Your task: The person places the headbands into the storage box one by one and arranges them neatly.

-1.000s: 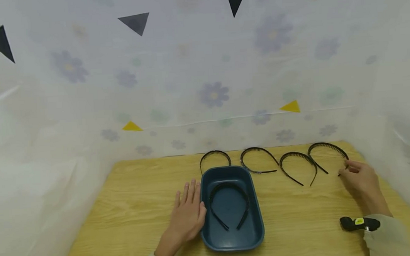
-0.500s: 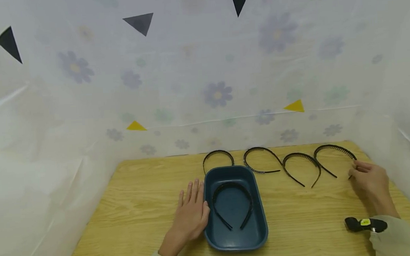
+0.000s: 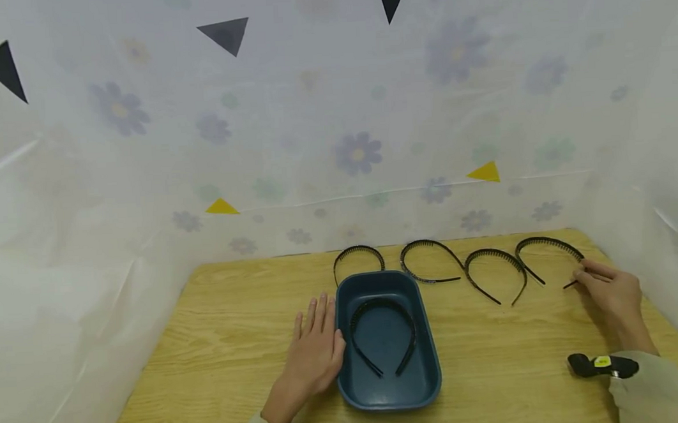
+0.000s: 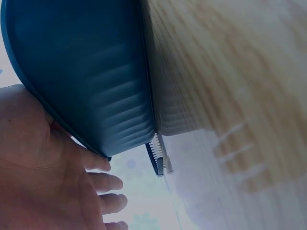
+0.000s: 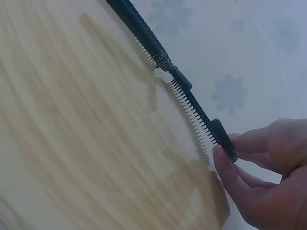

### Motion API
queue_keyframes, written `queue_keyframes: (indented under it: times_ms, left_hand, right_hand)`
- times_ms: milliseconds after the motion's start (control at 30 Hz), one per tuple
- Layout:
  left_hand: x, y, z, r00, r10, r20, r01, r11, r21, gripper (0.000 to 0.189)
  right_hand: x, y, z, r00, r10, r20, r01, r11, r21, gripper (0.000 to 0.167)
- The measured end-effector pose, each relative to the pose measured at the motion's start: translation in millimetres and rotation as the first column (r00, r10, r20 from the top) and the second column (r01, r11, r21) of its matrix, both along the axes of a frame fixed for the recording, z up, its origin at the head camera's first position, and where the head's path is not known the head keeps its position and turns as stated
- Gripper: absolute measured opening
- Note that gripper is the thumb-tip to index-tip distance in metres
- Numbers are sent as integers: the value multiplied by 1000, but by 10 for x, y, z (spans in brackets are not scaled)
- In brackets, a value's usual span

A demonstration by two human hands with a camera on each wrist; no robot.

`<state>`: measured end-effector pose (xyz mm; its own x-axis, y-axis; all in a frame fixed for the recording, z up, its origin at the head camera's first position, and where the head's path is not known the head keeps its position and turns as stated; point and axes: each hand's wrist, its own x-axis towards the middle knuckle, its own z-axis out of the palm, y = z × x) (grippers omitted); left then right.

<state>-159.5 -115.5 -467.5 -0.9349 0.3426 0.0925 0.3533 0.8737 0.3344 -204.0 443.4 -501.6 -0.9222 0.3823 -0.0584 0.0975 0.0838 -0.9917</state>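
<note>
My right hand (image 3: 615, 291) pinches one leg of the black toothed headband (image 3: 544, 240) at the far right of the table. In the right wrist view, thumb and fingertips grip that headband (image 5: 224, 141) near a dark end piece. My left hand (image 3: 312, 353) lies flat with straight fingers against the left side of a dark blue plastic tray (image 3: 391, 405). Its fingertips show just below the tray wall (image 4: 96, 72) in the left wrist view. Inside the tray lies another black headband (image 3: 381, 302), its ends pointing toward me.
Several black headbands lie along the back of the wooden table (image 3: 236, 332): one (image 3: 493, 253) beside the held one, one (image 3: 427, 242) further left, and one (image 3: 358, 249) partly hidden behind the tray. A flower-patterned white sheet (image 3: 289, 144) rises behind the table.
My right hand has shifted slightly right, and the pinched headband has turned a little, its near end now pointing left. The left hand and the tray keep their places.
</note>
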Motion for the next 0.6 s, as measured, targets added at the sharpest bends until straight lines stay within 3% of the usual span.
queue_keyframes:
  times_ms: [200,300,467,600]
  left_hand:
    - [4,2,13,1000,2,3,-2,1000,-5,60]
    - [3,1,8,1000,2,2,-2,1000,-6,60]
    - [-5,-3,-2,1000,0,0,0,1000,-7,60]
    - [-9,-4,-7,1000,-2,2,2,1000,-10,60]
  right_hand:
    - [18,-28,14,999,-12,-36,7,990,-138,39]
    - [28,-42,31,997,-32,-72,12,966,-259,38]
    - [34,-60,86,993,-101,-62,80,956,-281,34]
    - [37,-89,126,986,-131,-102,95,950,-299,36]
